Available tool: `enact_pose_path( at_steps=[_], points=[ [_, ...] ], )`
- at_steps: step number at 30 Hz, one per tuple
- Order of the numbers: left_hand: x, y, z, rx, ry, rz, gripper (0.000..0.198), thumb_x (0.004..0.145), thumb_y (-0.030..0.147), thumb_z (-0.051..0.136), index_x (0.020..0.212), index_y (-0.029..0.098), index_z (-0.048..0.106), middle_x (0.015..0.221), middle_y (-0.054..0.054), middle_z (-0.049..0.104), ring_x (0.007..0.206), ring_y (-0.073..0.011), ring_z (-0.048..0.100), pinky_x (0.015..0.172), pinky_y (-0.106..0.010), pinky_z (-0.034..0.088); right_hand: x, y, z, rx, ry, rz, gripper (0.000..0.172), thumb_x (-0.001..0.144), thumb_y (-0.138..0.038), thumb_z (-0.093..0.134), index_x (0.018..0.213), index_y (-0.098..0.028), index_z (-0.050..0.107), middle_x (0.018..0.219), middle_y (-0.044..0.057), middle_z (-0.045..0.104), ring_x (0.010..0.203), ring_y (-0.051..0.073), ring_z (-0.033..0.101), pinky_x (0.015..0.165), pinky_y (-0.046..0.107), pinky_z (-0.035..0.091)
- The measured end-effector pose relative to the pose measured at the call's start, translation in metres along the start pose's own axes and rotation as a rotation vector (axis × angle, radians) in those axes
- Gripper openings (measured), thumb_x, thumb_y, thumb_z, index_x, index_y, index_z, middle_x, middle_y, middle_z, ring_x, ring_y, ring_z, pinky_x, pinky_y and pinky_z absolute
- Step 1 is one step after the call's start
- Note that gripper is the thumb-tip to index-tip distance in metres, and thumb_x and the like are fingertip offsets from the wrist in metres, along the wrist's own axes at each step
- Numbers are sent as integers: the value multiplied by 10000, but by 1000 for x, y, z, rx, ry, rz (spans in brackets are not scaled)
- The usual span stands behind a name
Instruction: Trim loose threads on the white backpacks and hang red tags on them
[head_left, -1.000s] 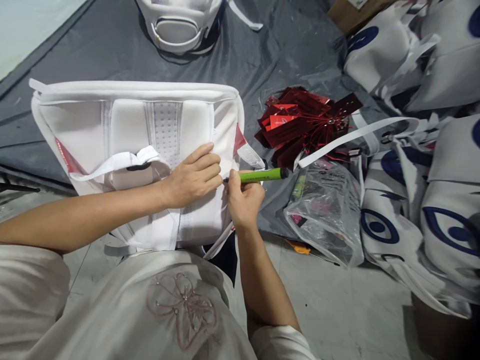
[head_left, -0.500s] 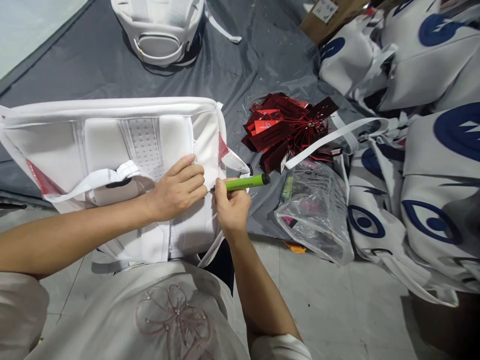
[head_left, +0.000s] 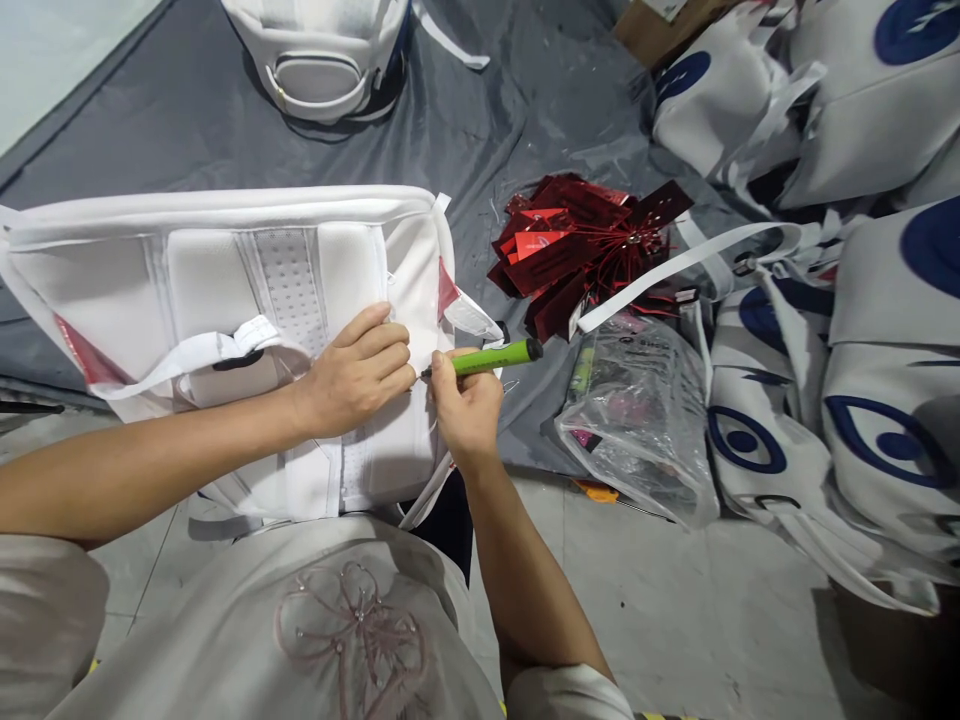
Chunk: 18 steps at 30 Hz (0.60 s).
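A white backpack (head_left: 202, 275) lies on its side in front of me, its padded back panel and straps facing up. My left hand (head_left: 366, 368) is closed on the backpack's fabric, fingers bent and pressed together near the side seam. Between the thumb and fingers of my right hand (head_left: 469, 405) is a green marker pen (head_left: 491, 358). The pen's dark tip points left and meets the white fabric just beside my left fingertips; whether it leaves a mark cannot be made out.
Another white backpack (head_left: 319, 65) stands at the back of the grey-covered table (head_left: 465, 140). Red shiny hang tags (head_left: 585, 245) lie right of my hands, beside a clear plastic bag (head_left: 637, 430). White backpacks with blue eye patterns (head_left: 877, 430) are piled at the right.
The view has shifted slightly, so the tags and piled bags appear a little farther right. Both hands keep their places on the backpack and pen; the pen looks slightly more tilted.
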<state>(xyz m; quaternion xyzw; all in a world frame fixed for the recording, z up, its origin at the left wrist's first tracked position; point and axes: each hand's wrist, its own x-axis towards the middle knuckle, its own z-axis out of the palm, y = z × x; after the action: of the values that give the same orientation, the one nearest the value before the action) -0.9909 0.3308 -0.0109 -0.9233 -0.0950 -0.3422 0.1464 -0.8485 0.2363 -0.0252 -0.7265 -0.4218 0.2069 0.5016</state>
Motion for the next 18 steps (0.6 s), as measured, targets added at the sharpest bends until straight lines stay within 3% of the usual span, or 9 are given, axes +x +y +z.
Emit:
enact_pose_path(
  at_steps=[5,11,14,18],
  points=[
    [-1,-1,1,5,-18,7,242,980,190,492,751,211,568,772,34,568,1009,-126,599,1197,-357,341,-1,2,3,93,21,48,362,917,-524,546,789,-185,552,537,-47,514,482,112,481,508,235,397],
    [-1,0,0,7,-36,0,249,984,199,481,753,222,569,774,38,578,1003,-124,605,1200,-358,343,-3,2,5,36,91,49,384,918,-537,537,788,-177,571,563,-36,511,501,111,471,511,240,392],
    [-2,0,0,-9,-48,-5,248,983,196,480,755,226,572,776,37,580,1012,-126,608,1201,-363,347,-2,1,3,57,39,59,381,915,-534,543,766,-183,558,530,-44,502,480,112,478,500,236,393],
    [-3,-1,1,-115,-137,-61,266,1000,219,442,776,234,584,790,29,578,1050,-129,609,1188,-376,373,-1,0,3,82,52,56,370,916,-522,549,762,-186,548,523,-44,516,473,113,489,506,234,401]
  ],
)
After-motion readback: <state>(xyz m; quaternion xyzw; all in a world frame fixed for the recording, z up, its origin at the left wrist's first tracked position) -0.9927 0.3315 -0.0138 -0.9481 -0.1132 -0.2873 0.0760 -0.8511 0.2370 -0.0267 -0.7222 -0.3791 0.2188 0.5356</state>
